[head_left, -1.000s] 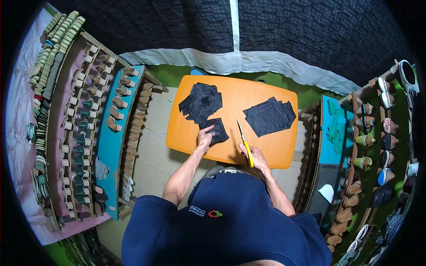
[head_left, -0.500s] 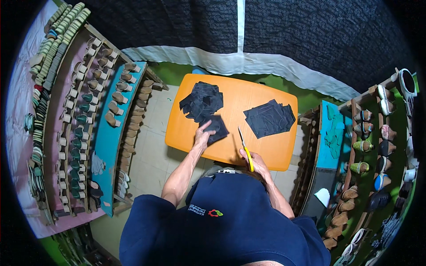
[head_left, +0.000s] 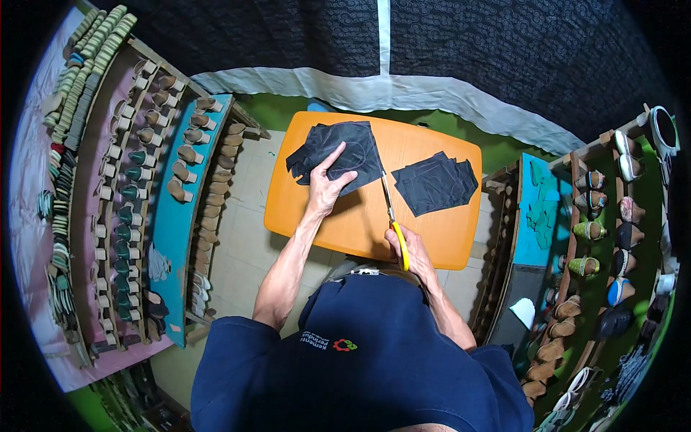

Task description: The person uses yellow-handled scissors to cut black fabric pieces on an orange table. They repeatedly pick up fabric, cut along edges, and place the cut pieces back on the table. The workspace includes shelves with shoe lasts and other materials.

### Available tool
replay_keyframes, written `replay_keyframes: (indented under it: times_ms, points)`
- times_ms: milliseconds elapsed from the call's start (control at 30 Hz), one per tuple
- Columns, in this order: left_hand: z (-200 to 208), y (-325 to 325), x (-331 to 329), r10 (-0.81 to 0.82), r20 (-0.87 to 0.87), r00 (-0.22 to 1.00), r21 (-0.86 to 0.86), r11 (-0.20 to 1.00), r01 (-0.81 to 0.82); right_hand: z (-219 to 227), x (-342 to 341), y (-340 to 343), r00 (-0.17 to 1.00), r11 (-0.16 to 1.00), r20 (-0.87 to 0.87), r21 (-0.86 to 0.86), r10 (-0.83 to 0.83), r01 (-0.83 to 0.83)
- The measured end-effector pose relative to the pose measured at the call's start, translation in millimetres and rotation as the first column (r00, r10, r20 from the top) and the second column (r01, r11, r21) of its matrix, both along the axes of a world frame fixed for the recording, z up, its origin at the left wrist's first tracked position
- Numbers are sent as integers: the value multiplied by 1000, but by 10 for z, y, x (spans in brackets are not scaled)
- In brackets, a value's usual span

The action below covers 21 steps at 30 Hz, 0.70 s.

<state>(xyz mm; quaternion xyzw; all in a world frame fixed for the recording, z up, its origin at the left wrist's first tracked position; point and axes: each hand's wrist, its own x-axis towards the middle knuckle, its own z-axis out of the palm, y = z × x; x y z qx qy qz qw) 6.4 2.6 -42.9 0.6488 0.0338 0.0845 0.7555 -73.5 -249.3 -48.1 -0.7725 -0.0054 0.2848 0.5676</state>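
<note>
A black piece of fabric (head_left: 358,149) with a faint curved outline on it is in my left hand (head_left: 327,189). My index finger and thumb lie spread over its near side, and the other fingers are mostly hidden. Behind it, partly covered, a heap of black fabric pieces (head_left: 299,160) rests on the orange table (head_left: 360,234). Yellow-handled scissors (head_left: 402,249) sit in my right hand (head_left: 415,252), blades pointing away from me. Their tips meet the right edge of the held piece; whether they cut into it I cannot tell.
A flatter stack of black fabric pieces (head_left: 437,182) lies on the table's right. Racks of shoes and shoe forms (head_left: 137,173) stand to the left, with a shoe rack (head_left: 590,229) to the right. A dark patterned curtain (head_left: 489,65) hangs behind the table.
My left hand has moved away from me with the fabric piece, now spread before the heap. The scissors have shifted slightly, and their tips are now at the fabric's edge.
</note>
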Motion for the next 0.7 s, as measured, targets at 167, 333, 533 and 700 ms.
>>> replay_keyframes:
  times_ms: [167,333,533,700]
  points:
    - [-11,-26,1,4,4,1000,0,1000,-4,16,80,26,999,999,-27,6,-36,36]
    - [-24,-36,-16,-16,-28,999,4,1000,16,-65,119,33,998,999,-32,5,-48,48]
    - [-112,-40,-24,-38,-56,998,-43,998,36,-86,155,41,996,998,-63,29,-61,63]
    - [-121,-49,-28,-39,-66,997,-71,997,35,-95,154,47,994,995,-70,49,-82,85]
